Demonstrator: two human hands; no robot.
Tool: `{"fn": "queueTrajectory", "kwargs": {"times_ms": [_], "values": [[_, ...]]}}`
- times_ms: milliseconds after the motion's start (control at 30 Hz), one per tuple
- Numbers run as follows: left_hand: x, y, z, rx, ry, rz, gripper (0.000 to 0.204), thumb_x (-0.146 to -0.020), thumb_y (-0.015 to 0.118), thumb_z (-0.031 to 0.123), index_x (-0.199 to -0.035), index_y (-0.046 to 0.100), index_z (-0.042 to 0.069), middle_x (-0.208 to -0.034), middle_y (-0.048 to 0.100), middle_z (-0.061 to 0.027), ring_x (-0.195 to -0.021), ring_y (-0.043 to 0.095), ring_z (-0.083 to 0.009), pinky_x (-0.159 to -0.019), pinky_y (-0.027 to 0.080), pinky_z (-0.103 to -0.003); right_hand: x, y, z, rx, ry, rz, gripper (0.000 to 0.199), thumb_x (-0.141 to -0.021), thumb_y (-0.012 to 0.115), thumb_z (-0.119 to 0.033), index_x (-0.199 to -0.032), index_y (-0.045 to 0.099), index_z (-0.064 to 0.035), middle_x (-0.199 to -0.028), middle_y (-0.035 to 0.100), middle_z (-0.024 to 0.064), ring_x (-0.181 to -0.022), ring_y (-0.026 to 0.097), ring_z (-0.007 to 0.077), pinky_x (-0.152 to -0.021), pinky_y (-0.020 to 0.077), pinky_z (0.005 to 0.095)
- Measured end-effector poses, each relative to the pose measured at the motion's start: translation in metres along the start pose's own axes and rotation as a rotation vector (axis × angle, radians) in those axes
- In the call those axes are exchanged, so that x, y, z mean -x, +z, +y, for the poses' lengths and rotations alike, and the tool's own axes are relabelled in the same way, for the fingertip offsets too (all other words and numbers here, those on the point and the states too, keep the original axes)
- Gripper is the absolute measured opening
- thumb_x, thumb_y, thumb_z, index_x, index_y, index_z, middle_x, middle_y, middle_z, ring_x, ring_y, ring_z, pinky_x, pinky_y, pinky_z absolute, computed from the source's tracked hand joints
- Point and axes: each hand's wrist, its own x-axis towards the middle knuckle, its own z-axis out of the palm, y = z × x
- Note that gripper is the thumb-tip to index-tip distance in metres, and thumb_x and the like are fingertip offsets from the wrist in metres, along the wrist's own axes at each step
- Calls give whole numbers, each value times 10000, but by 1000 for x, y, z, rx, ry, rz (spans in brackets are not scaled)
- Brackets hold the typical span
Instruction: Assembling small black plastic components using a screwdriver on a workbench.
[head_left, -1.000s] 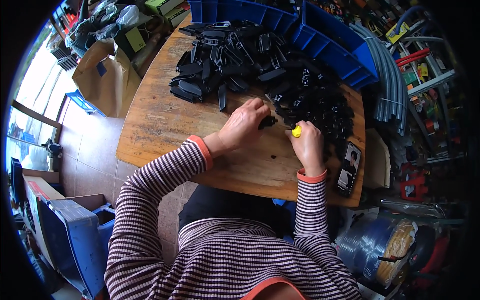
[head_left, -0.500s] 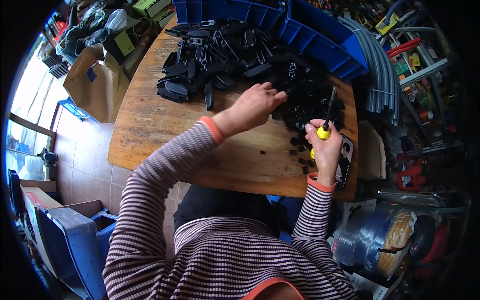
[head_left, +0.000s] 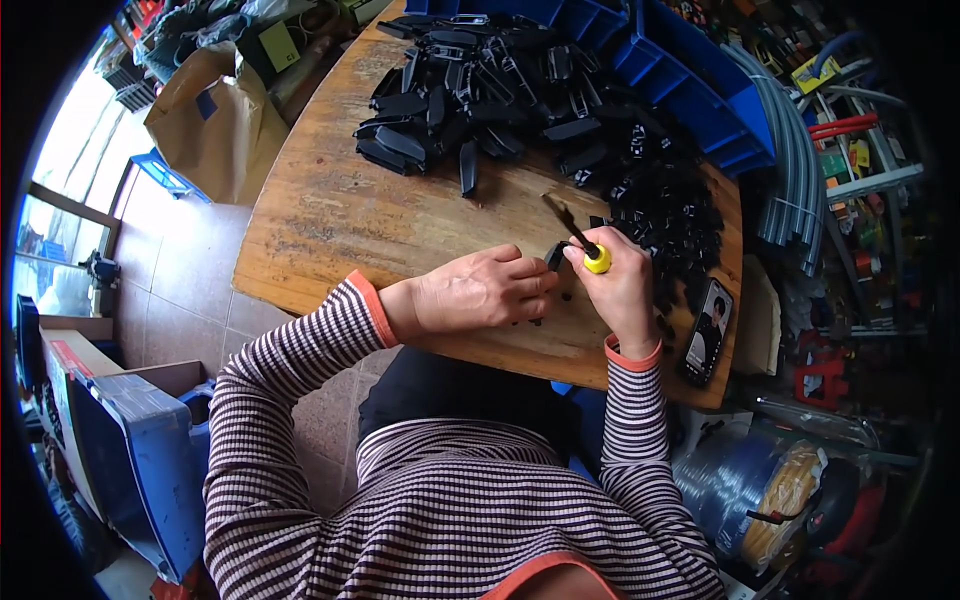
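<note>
Black plastic clip [head_left: 553, 254] sits pinched in the left hand [head_left: 480, 292] over the wooden bench [head_left: 330, 215], mostly hidden by the fingers. Right hand [head_left: 622, 285] is clamped around a yellow-handled screwdriver [head_left: 580, 240], its tip hard to make out.

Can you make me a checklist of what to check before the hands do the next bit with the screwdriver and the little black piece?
1. Right hand grips the screwdriver: ok.
2. Left hand holds the black piece: ok.
3. Tip seated in the piece: cannot tell, too small.
4. Bare table to work on: ok.
5. More parts in the pile within reach: ok.
6. Phone away from the edge: not ok.
</note>
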Motion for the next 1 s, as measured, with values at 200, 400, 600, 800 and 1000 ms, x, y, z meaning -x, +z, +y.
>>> {"fn": "queueTrajectory", "kwargs": {"times_ms": [200,400,600,800,1000], "values": [[2,10,5,102,-48,-8,290,-835,589,190,-1091,605,57,-1218,593,-108,-1109,562,-231,-856,476,-328,-1,3,0,145,-69,-73,143,-769,719,-9,-867,614,1,-796,627,127,-704,631,308,-607,491,335],[-4,12,7,126,-66,-20,283,-832,591,182,-1077,606,41,-1176,600,-116,-1100,566,-245,-861,482,-332,-5,7,-1,238,-110,-144,136,-760,698,-4,-862,609,-7,-796,625,140,-700,629,321,-608,495,356],[-3,10,8,122,-76,-31,277,-825,599,165,-1064,606,25,-1141,606,-122,-1079,575,-246,-870,485,-330,-21,-20,-2,18,43,-371,125,-829,699,-73,-821,592,-8,-745,634,101,-634,612,161,-573,477,282],[-4,13,9,133,-66,-29,278,-824,593,164,-1067,609,29,-1149,605,-121,-1087,571,-245,-871,483,-326,-34,8,-16,-561,66,346,190,-885,694,-181,-822,594,-32,-722,654,59,-624,589,78,-575,473,208],[-8,10,1,40,-9,81,271,-827,580,161,-1072,616,50,-1200,590,-96,-1153,530,-242,-894,463,-324,-35,-27,-8,-361,194,403,186,-846,733,-173,-872,634,-18,-790,677,96,-677,651,145,-602,506,242]]}}
